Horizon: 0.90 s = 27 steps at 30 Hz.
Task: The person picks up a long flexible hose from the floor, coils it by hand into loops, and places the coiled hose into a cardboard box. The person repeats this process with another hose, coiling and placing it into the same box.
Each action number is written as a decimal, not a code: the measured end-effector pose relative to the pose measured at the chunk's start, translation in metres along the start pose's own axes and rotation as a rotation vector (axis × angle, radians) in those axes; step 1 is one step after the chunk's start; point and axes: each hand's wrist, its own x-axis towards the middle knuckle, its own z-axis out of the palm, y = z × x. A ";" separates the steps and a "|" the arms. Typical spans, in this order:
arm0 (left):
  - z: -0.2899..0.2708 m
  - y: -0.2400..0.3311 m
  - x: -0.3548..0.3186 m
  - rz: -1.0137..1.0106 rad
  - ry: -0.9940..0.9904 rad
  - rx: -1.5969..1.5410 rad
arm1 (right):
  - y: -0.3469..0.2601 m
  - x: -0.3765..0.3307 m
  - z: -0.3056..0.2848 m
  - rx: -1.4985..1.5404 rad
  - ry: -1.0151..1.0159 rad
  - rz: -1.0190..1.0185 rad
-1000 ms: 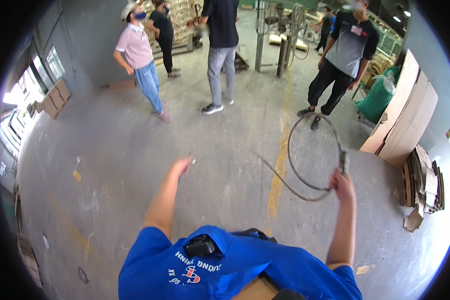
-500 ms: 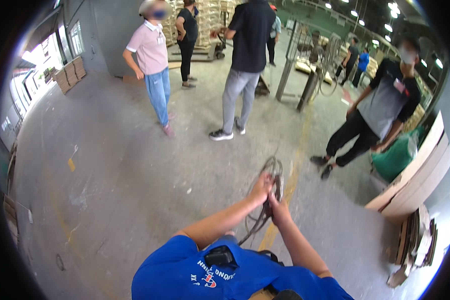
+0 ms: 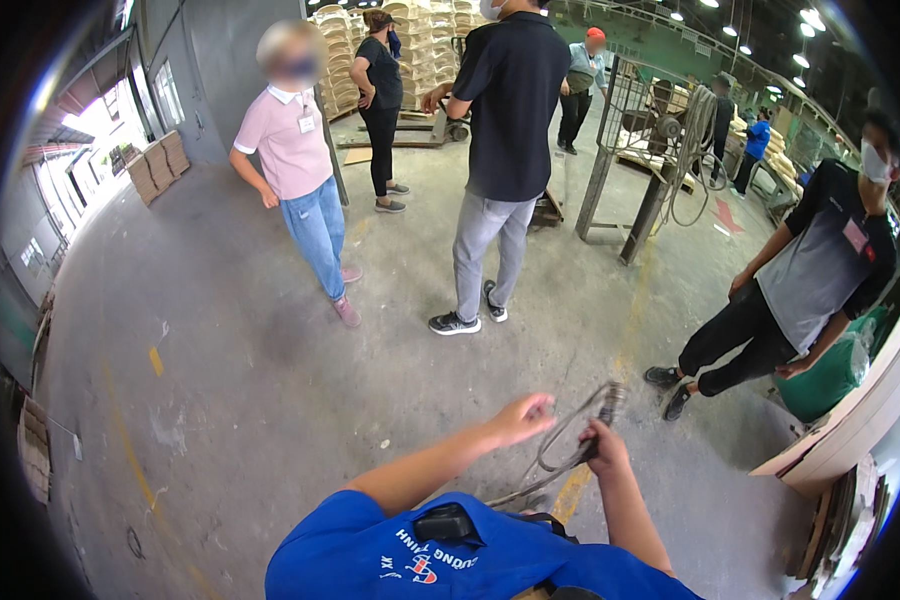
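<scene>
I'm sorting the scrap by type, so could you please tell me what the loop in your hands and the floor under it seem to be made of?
The looped cable, held in the right hand with the left hand beside it, looks like thin grey steel wire or sheathed cable: dull and springy in its curve, though the blur leaves it open. The floor looks like bare concrete: matte grey, stained, with worn yellow paint marks.

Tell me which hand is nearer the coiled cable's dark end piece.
Right. The right hand grips the coiled cable just below its dark end piece; the left hand touches the loop farther away.
</scene>
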 end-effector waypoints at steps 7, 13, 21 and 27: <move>0.009 -0.092 -0.001 -0.226 -0.461 0.356 | -0.127 0.128 -0.049 0.420 -0.066 -0.036; -0.018 -0.103 0.054 -0.678 0.372 0.968 | -0.247 0.179 -0.059 0.322 -0.349 -0.044; -0.051 -0.130 0.167 -0.937 0.311 -0.303 | -0.364 0.202 -0.039 -0.015 -0.630 -0.206; 0.032 -0.145 0.301 -0.986 0.019 -0.171 | -0.426 0.223 -0.002 -0.054 -0.613 -0.360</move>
